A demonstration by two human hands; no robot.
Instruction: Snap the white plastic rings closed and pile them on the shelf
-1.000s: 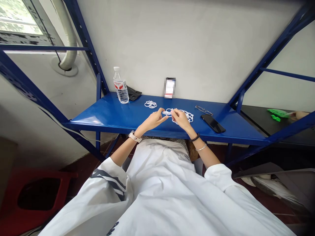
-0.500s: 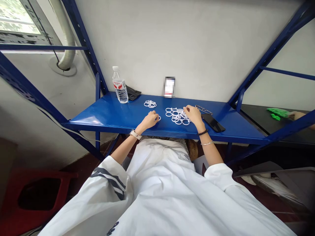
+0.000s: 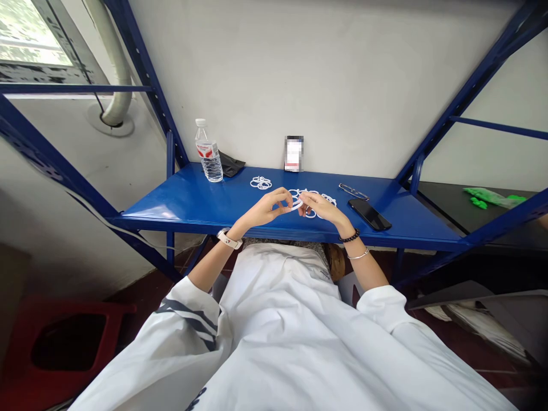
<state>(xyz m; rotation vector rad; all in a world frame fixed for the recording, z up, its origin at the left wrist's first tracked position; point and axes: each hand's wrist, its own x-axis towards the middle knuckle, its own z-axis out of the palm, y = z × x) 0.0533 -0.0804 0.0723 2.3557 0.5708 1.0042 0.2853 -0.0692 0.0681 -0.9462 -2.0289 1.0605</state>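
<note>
My left hand (image 3: pixel 270 208) and my right hand (image 3: pixel 320 206) are close together over the middle of the blue table (image 3: pixel 205 204). Both are closed at the fingertips around a white plastic ring (image 3: pixel 296 206) held between them. Whether a second ring is in the right fingers I cannot tell. Behind and partly under the right hand lies a pile of white rings (image 3: pixel 329 199), some of it hidden. A smaller cluster of similar rings (image 3: pixel 261 182) sits farther back, to the left of the hands.
A water bottle (image 3: pixel 209 154) and a black pouch (image 3: pixel 231 164) stand at the back left. A propped phone (image 3: pixel 293 154) with a blurred screen leans on the wall. Glasses (image 3: pixel 354 192) and a black phone (image 3: pixel 370 214) lie right. Green items (image 3: pixel 488 196) rest on the neighbouring dark table.
My left hand has moved right and lifted slightly with a ring. My right hand has come left from the pile to meet it. A co-worker's hand at the far right has drawn back.
</note>
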